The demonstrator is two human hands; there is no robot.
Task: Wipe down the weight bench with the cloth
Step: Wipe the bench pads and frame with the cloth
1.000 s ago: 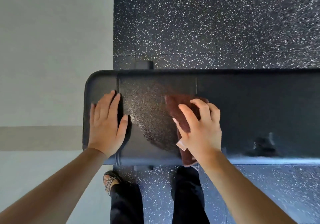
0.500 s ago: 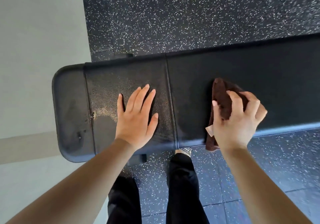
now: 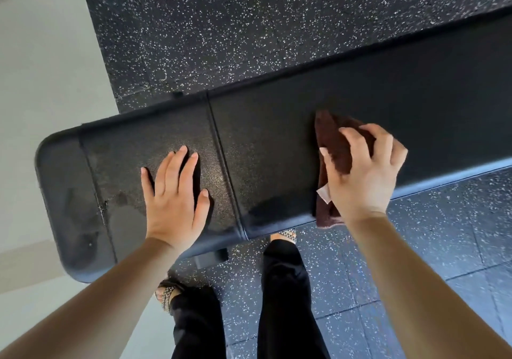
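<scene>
We look down at a long black padded weight bench (image 3: 277,142) running across the view over a speckled black rubber floor (image 3: 221,25). Our right hand (image 3: 363,175) presses a dark brown cloth (image 3: 333,148) onto the tabletop, the grip curled loosely around it, thumb and fingers bent over the fabric. The cloth spreads out past the fingertips toward the far edge, and its lower end hangs over the near edge just below the wrist, where a small white tag (image 3: 323,193) shows beside the thumb. Well to the left of that grip, past a seam in the padding, our left hand (image 3: 174,195) lies flat and released, fingers spread, palm on the pad. Damp patches show left of it. Below, dark trousers (image 3: 282,289) and a sandal (image 3: 166,295).
</scene>
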